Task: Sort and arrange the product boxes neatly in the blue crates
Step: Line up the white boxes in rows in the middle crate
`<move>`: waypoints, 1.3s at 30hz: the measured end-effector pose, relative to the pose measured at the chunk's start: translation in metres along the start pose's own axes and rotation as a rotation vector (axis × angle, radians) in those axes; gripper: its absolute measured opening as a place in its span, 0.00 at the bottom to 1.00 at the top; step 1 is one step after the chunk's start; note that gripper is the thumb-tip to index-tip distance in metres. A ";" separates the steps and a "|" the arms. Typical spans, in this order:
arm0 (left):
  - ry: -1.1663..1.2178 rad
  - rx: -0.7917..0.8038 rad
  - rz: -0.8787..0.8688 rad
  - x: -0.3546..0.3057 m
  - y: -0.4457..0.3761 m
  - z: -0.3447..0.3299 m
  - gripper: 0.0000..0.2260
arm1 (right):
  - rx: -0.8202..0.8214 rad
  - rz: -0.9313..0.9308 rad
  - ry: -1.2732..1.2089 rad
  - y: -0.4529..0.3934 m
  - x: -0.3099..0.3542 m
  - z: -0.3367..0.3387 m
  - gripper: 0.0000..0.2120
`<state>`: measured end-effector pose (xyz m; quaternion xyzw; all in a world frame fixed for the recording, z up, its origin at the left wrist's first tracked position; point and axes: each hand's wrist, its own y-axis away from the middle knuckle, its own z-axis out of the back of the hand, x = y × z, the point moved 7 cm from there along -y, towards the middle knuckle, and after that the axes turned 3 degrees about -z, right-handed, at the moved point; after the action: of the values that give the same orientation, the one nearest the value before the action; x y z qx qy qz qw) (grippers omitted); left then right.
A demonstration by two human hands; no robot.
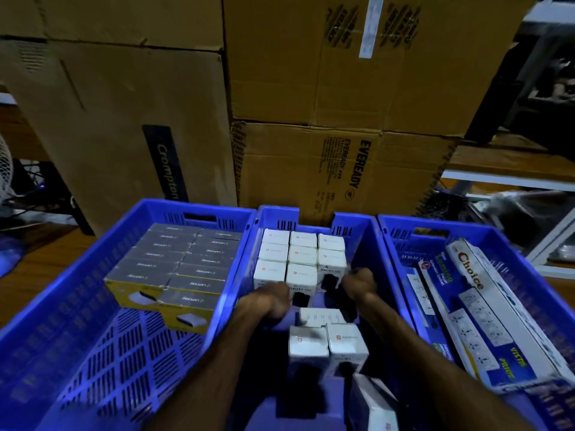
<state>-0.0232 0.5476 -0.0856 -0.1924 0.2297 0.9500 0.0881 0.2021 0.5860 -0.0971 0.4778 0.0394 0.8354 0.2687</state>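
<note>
The left blue crate holds 2 tidy columns of grey-topped boxes packed against its far wall, with the near half bare.

In the middle crate, the white boxes stand in a 3-wide block at the far end. The left hand curls its grip against the block's front left box. The right hand does the same at the front right, though the blur leaves it unclear whether either actually clasps a box. 2 more white boxes sit loose near the middle.

To square the block well, push both front corners evenly toward the far wall, then slide the loose pair in flush behind.

The right crate carries long boxes lying askew.
</note>
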 end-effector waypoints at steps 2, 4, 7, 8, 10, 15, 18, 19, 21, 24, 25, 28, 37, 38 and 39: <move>0.064 -0.002 -0.025 0.001 0.007 0.009 0.10 | 0.061 0.125 0.087 0.021 0.017 0.007 0.08; 0.109 -0.010 -0.076 0.000 0.012 0.012 0.07 | 0.197 0.315 0.181 0.039 0.031 0.011 0.08; 0.147 -0.032 -0.190 -0.007 0.023 0.009 0.06 | 0.511 0.602 0.541 0.069 0.036 0.005 0.10; 0.166 -0.029 -0.222 -0.009 0.026 0.006 0.06 | 0.546 0.652 0.725 0.073 0.034 0.005 0.14; 0.181 -0.010 -0.278 -0.013 0.030 -0.001 0.05 | 0.502 0.652 1.003 0.071 0.033 0.007 0.19; 0.185 -0.069 -0.294 -0.011 0.039 -0.003 0.04 | 0.625 0.651 1.267 0.069 0.020 -0.010 0.17; 0.185 -0.113 -0.234 -0.003 0.038 0.002 0.08 | 0.696 0.615 1.312 0.061 0.016 -0.014 0.26; 0.187 -0.125 -0.216 -0.001 0.039 0.004 0.08 | 0.735 0.596 1.336 0.060 0.015 -0.015 0.33; 0.208 -0.143 -0.211 0.001 0.040 0.006 0.09 | 0.785 0.582 1.358 0.059 0.009 -0.018 0.40; 0.237 -0.160 -0.223 0.000 0.042 0.007 0.09 | 0.752 0.574 1.325 0.054 -0.002 -0.025 0.35; 0.242 -0.168 -0.223 -0.001 0.042 0.007 0.10 | 0.738 0.584 1.331 0.054 -0.005 -0.027 0.34; 0.251 -0.210 -0.242 -0.003 0.045 0.010 0.11 | 0.711 0.628 1.268 0.057 0.001 -0.026 0.30; 0.369 -0.297 -0.283 -0.009 0.046 0.018 0.17 | 0.598 0.722 0.561 0.087 0.085 0.039 0.27; 0.409 -0.304 -0.316 -0.014 0.047 0.020 0.20 | 0.586 0.744 0.515 0.091 0.093 0.043 0.29; 0.453 -0.316 -0.346 -0.018 0.050 0.022 0.23 | 0.570 0.765 0.469 0.093 0.099 0.046 0.30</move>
<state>-0.0269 0.5123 -0.0404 -0.4463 0.0571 0.8779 0.1639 0.1621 0.5458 0.0350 0.3123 0.1467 0.9144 -0.2119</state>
